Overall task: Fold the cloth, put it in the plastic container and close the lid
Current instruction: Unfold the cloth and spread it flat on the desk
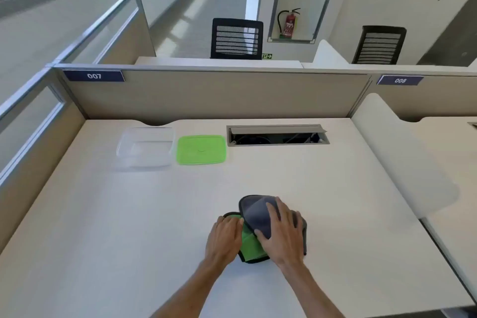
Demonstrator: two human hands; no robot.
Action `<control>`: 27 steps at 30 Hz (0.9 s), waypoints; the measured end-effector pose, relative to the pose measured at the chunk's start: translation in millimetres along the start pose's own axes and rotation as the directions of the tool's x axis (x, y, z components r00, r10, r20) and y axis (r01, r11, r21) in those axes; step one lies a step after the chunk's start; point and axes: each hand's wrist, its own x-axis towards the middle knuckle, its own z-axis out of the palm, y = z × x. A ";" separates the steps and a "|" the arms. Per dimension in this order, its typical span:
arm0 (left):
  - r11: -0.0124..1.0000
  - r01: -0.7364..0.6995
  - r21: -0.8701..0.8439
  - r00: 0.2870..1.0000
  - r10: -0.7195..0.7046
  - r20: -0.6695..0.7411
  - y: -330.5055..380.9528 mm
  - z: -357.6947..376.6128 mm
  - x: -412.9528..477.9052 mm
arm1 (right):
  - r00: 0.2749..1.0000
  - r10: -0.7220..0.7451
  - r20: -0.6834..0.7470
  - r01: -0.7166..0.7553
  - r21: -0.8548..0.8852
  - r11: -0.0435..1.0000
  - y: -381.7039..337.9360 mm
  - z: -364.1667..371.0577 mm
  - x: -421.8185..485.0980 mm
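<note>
Over at the far left of the white desk sits the clear plastic container, open and with nothing in it, its long axis running across the desk from left to right. Just beside it on the right, not quite touching, the green lid lies flat, long side likewise set across the desk. Further right along the back edge is a grey cable hatch, its flap tipped up. Well apart from all that, near the front of the desk, the cloth lies partly folded: green on one face, dark grey on the other, with a rounded grey flap turned over and pointing away from the person, slightly leftward, so the bundle's long axis runs roughly front to back. The left hand rests on the cloth's left edge, fingers together and curled down onto the green part. The right hand lies flat across the grey flap, fingers spread and pressing it down, thumb reaching toward the green strip. Both forearms come in bare from the near edge.
</note>
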 end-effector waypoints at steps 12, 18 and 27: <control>0.563 0.562 -0.606 0.827 -0.368 0.425 33.2 17.1 50.4 | 0.904 0.126 0.409 -0.224 0.201 0.954 23.9 -71.4 20.7; 0.521 0.405 -0.751 0.912 -0.284 0.295 53.8 -14.5 54.8 | 0.958 0.062 0.280 -0.157 0.329 0.931 24.7 -103.7 65.5; 0.620 0.100 -0.779 0.991 0.013 0.137 78.3 -82.5 65.6 | 0.913 -0.340 0.227 0.242 0.371 0.896 -2.0 -129.5 110.9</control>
